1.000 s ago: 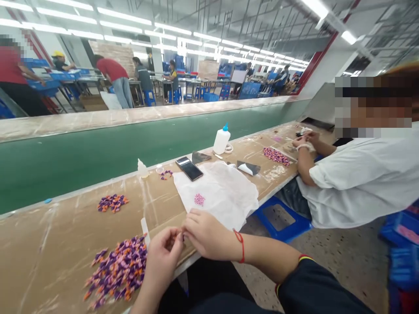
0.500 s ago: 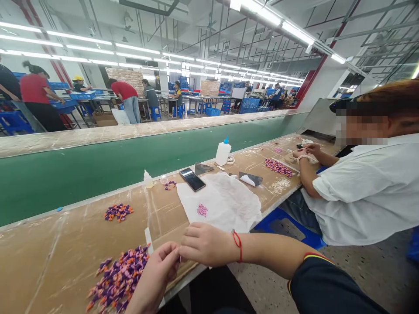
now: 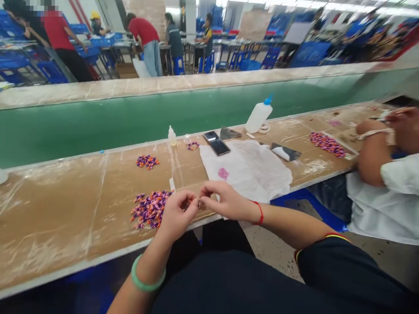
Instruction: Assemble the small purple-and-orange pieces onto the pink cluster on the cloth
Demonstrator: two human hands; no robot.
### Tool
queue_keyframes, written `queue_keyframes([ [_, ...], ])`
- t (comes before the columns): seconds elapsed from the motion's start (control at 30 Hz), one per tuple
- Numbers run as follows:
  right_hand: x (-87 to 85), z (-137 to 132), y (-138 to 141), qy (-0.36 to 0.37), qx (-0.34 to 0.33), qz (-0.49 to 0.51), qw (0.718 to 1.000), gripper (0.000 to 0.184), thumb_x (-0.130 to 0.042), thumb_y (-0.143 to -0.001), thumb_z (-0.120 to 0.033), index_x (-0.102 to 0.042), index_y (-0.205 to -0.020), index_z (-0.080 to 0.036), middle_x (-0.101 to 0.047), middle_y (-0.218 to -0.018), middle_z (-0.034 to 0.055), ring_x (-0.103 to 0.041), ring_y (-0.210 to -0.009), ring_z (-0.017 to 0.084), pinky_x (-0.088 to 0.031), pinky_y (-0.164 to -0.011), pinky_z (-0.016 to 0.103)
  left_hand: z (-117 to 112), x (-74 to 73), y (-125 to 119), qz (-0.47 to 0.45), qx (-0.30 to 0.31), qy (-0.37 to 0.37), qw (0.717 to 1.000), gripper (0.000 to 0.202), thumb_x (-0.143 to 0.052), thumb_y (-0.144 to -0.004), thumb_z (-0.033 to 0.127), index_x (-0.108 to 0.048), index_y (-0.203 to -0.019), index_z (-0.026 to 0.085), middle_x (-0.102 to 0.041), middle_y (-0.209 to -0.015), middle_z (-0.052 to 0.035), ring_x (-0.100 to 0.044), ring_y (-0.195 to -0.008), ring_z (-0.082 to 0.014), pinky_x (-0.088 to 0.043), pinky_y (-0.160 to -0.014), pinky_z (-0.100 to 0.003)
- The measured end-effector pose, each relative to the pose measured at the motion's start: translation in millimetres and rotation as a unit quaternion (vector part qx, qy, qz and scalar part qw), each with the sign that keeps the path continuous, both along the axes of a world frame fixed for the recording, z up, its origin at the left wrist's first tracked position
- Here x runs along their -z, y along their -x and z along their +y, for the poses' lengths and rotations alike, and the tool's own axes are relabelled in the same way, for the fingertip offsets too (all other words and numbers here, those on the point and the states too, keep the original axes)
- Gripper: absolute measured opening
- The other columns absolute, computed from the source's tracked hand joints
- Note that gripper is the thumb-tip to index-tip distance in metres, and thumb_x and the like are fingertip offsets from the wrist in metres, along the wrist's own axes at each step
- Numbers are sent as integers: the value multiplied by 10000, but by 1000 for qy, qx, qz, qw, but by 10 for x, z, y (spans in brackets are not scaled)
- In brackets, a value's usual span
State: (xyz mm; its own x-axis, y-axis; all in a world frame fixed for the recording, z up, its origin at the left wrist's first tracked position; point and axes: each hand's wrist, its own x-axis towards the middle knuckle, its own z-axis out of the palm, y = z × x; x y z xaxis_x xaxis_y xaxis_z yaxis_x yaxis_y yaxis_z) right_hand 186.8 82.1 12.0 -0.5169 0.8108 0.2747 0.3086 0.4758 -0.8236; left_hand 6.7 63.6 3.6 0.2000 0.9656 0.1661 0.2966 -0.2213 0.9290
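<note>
Over the table's near edge, my left hand and my right hand meet fingertip to fingertip, each closed in a pinch. A tiny dark item shows between the fingertips, too small to name. Just left of my left hand lies a large pile of small purple, pink and orange pieces, partly hidden by that hand. A white strip pokes out behind it. Beyond my right hand a white cloth is spread, bearing a little heap of pink bits.
Farther back are a smaller purple-orange pile, a small dropper bottle, a phone and a white bottle with blue cap. A green belt runs behind the table. At right a co-worker's arm reaches over another pile.
My view has tilted down and turned, so the table shows higher up and more of my left forearm, with a green bangle, appears. Both hands stay pinched together.
</note>
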Motion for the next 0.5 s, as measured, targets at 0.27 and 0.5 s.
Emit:
queue_keyframes([
  [0.27,-10,5,-11,79,-21,13,997,114,-520,-810,-215,-531,-699,-189,-571,-660,-21,-501,-607,118,-404,-580,237,-7,15,6,-9,37,39,999,177,-571,-761,288,-571,-631,168,-553,-575,0,-455,-530,-101,-361,-510,-211],
  [0.5,2,28,-31,101,-47,-14,994,118,-496,-848,-254,-516,-749,-193,-549,-682,-12,-486,-630,131,-398,-589,240,30,5,67,-75,66,90,991,245,-625,-803,371,-601,-680,161,-610,-633,-24,-515,-573,-113,-418,-540,-223],
])
